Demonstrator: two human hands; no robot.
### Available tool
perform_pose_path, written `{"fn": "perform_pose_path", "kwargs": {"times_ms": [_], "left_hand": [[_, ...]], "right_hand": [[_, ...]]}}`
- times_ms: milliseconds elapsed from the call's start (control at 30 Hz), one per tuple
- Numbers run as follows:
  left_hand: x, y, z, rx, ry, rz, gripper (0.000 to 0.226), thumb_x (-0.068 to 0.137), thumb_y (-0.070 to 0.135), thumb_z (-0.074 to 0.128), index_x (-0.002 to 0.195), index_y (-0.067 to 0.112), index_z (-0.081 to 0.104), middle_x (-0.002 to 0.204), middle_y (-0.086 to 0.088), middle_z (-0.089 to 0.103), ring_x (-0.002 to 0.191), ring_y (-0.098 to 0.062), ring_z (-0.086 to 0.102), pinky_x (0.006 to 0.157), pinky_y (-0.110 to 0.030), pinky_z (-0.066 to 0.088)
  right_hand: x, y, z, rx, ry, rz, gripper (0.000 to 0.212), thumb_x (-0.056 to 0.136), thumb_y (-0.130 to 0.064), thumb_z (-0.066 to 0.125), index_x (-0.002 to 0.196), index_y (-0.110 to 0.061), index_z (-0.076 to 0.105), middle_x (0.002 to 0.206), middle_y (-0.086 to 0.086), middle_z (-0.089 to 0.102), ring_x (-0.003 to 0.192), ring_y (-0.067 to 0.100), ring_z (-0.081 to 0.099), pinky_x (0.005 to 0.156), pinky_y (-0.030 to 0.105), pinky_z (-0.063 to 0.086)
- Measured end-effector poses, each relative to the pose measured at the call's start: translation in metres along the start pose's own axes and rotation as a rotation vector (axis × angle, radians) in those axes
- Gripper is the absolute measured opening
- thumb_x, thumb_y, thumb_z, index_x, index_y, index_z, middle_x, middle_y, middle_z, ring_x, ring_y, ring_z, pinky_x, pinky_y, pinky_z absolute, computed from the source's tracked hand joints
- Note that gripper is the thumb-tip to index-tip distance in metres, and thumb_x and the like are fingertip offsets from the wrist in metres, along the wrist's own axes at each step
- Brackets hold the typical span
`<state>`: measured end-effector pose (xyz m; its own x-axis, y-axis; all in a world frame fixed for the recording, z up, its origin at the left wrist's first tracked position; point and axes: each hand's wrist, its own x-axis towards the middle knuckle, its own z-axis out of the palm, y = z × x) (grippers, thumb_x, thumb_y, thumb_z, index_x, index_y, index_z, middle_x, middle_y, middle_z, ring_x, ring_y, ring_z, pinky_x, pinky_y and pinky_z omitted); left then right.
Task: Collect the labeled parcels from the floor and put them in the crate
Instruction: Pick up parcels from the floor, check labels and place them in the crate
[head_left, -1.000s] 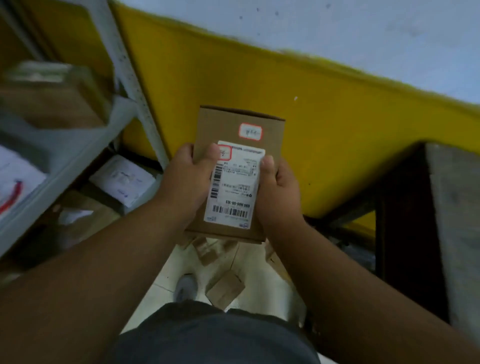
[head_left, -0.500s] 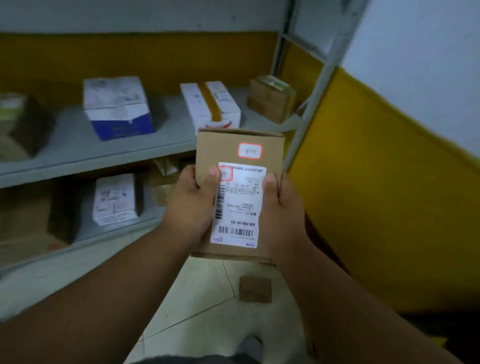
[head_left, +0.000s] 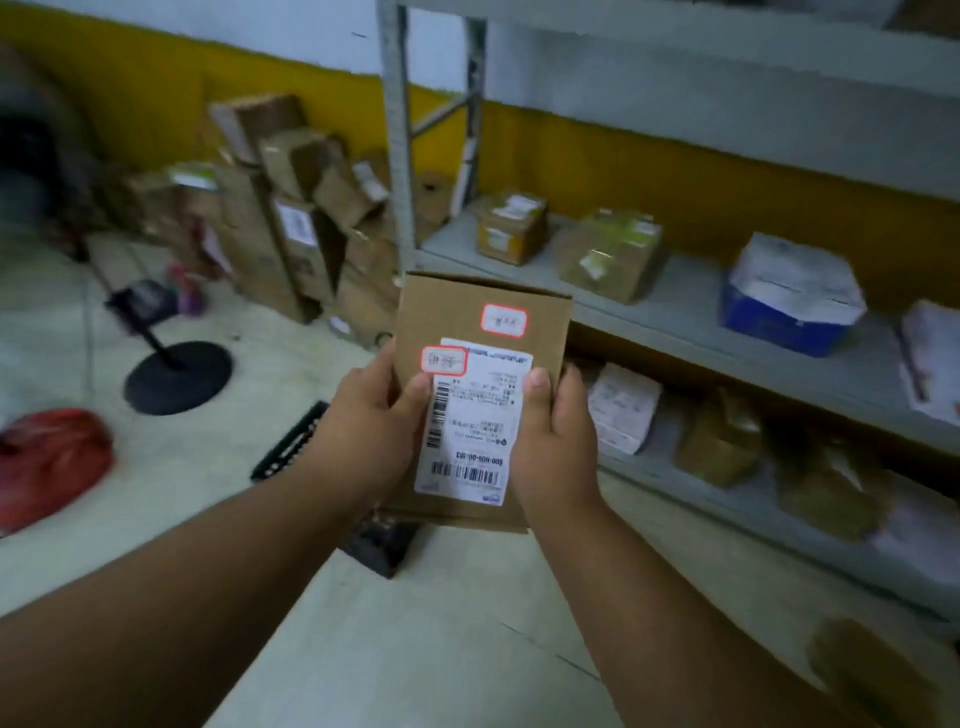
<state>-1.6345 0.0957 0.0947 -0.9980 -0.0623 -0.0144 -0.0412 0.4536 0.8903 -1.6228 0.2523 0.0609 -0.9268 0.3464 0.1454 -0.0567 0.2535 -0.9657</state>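
Observation:
I hold a brown cardboard parcel (head_left: 480, 312) in front of me, its face turned up toward the camera. A white shipping label with barcodes and two small red-bordered stickers cover that face. My left hand (head_left: 371, 421) grips its left edge with the thumb on the label. My right hand (head_left: 558, 441) grips the right edge, thumb on the label too. A black plastic crate (head_left: 291, 447) sits on the floor just behind and below the parcel, mostly hidden by my hands and forearms.
A grey metal shelf rack (head_left: 675, 306) with several boxes runs along the right. A heap of cardboard boxes (head_left: 291, 218) leans on the yellow wall at the back. A black round-base stand (head_left: 176, 374) and a red bag (head_left: 52, 462) are on the floor at left.
My view has swung left across the room, from the yellow wall to the shelves and on to the crate. The parcel stays held in both hands the same way.

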Motion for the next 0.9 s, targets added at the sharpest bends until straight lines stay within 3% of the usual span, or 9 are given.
{"fn": "perform_pose_path", "kwargs": {"times_ms": [67, 133, 200, 300, 400, 500, 633, 767, 900], "left_hand": [[0.015, -0.023, -0.045, 0.039, 0.060, -0.046, 0.025, 0.095, 0.046, 0.048, 0.119, 0.049, 0.057, 0.106, 0.009, 0.068, 0.094, -0.013, 0.068, 0.082, -0.039, 0.056], [0.034, -0.042, -0.078, 0.065, 0.099, -0.090, 0.029, 0.095, 0.046, 0.049, 0.123, 0.043, 0.057, 0.112, -0.002, 0.064, 0.097, -0.022, 0.067, 0.086, -0.047, 0.056], [0.057, -0.060, -0.099, 0.059, 0.116, -0.131, 0.029, 0.097, 0.041, 0.050, 0.125, 0.043, 0.058, 0.112, 0.002, 0.066, 0.096, -0.018, 0.067, 0.084, -0.042, 0.057], [0.095, -0.087, -0.115, 0.008, 0.124, -0.190, 0.029, 0.099, 0.035, 0.051, 0.125, 0.047, 0.058, 0.095, 0.021, 0.067, 0.085, 0.002, 0.063, 0.067, -0.026, 0.052], [0.137, -0.109, -0.127, -0.021, 0.120, -0.230, 0.033, 0.100, 0.031, 0.050, 0.128, 0.046, 0.057, 0.110, 0.012, 0.069, 0.096, -0.011, 0.066, 0.082, -0.039, 0.056], [0.179, -0.124, -0.147, -0.008, 0.165, -0.277, 0.040, 0.100, 0.022, 0.049, 0.133, 0.044, 0.054, 0.112, 0.009, 0.066, 0.101, -0.019, 0.064, 0.087, -0.046, 0.057], [0.227, -0.146, -0.194, -0.095, 0.243, -0.326, 0.041, 0.099, 0.014, 0.048, 0.128, 0.043, 0.054, 0.107, 0.016, 0.066, 0.098, -0.010, 0.065, 0.075, -0.034, 0.058], [0.282, -0.171, -0.227, -0.057, 0.218, -0.312, 0.034, 0.099, 0.018, 0.049, 0.117, 0.047, 0.054, 0.099, 0.028, 0.061, 0.087, 0.002, 0.060, 0.060, -0.015, 0.043], [0.347, -0.208, -0.231, -0.110, 0.075, -0.327, 0.025, 0.100, 0.021, 0.049, 0.103, 0.043, 0.059, 0.105, 0.022, 0.065, 0.100, -0.003, 0.062, 0.085, -0.031, 0.051]], "right_hand": [[0.002, -0.014, 0.050, -0.007, -0.102, -0.031, 0.009, 0.101, -0.049, 0.034, 0.101, -0.049, 0.043, 0.085, -0.044, 0.060, 0.080, -0.023, 0.058, 0.056, 0.001, 0.042], [0.012, -0.020, 0.089, -0.054, -0.160, -0.056, 0.012, 0.101, -0.052, 0.033, 0.107, -0.048, 0.043, 0.092, -0.033, 0.063, 0.084, -0.017, 0.061, 0.059, 0.003, 0.045], [0.027, -0.019, 0.122, -0.113, -0.202, -0.071, 0.023, 0.101, -0.052, 0.033, 0.116, -0.040, 0.046, 0.103, -0.018, 0.064, 0.090, -0.004, 0.065, 0.059, 0.009, 0.048], [0.056, -0.005, 0.164, -0.304, -0.197, -0.090, 0.037, 0.103, -0.051, 0.033, 0.126, -0.028, 0.050, 0.114, -0.008, 0.049, 0.097, 0.006, 0.059, 0.059, 0.010, 0.039], [0.092, 0.007, 0.205, -0.383, -0.233, -0.115, 0.037, 0.102, -0.050, 0.034, 0.122, -0.026, 0.054, 0.113, -0.005, 0.043, 0.092, 0.005, 0.054, 0.055, 0.005, 0.034], [0.131, 0.008, 0.251, -0.432, -0.328, -0.090, 0.036, 0.102, -0.050, 0.036, 0.116, -0.025, 0.056, 0.114, -0.001, 0.050, 0.086, 0.004, 0.054, 0.055, 0.006, 0.033], [0.172, -0.011, 0.317, -0.422, -0.338, -0.078, 0.030, 0.102, -0.046, 0.043, 0.106, -0.020, 0.058, 0.109, -0.002, 0.054, 0.095, 0.016, 0.059, 0.065, 0.024, 0.046], [0.195, -0.015, 0.373, -0.345, -0.292, 0.025, 0.025, 0.098, -0.046, 0.052, 0.114, -0.027, 0.051, 0.111, -0.004, 0.066, 0.096, 0.015, 0.066, 0.076, 0.039, 0.061], [0.214, 0.007, 0.410, -0.463, -0.165, 0.090, 0.022, 0.099, -0.042, 0.053, 0.112, -0.025, 0.050, 0.109, -0.002, 0.065, 0.093, 0.016, 0.066, 0.075, 0.041, 0.060]]}}
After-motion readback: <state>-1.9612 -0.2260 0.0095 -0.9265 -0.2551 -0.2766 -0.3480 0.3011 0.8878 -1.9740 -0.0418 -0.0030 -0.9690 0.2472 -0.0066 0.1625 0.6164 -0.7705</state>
